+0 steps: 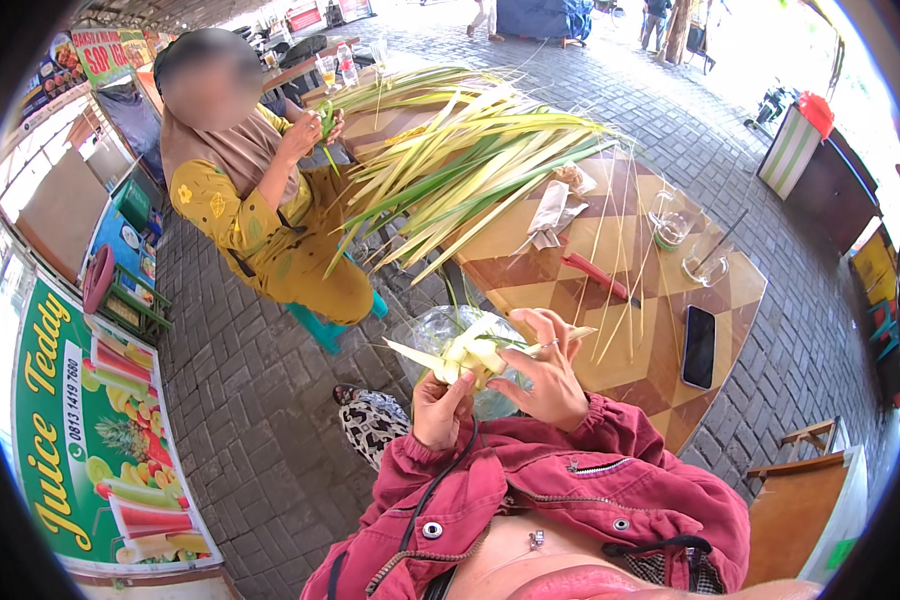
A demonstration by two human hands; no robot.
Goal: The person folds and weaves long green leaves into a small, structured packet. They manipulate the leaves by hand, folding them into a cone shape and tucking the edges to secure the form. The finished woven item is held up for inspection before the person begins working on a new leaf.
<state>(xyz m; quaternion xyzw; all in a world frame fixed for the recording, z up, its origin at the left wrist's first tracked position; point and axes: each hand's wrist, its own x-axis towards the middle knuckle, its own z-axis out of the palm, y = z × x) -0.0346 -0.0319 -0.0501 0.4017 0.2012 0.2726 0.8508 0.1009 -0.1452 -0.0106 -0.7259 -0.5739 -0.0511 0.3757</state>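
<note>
A small woven piece of pale palm leaf (469,352) is held above my lap, with pointed strip ends sticking out on both sides. My left hand (440,409) pinches its lower edge between thumb and fingers. On its right side, my right hand (547,367) has thumb and index finger against the weave, and a strip end (583,332) shows beyond the raised fingers. Below and behind the weave is a clear plastic bag (424,330), partly covered by the hands. Long green and yellow palm leaves (480,157) lie heaped on the checkered table (660,307).
The table also bears a red cutter knife (596,276), thin leaf ribs (606,330), crumpled paper (551,214), two glass mugs (671,225) and a phone (699,347). Across the leaves, a person (232,195) on a teal stool (322,334) handles a green leaf piece (328,124).
</note>
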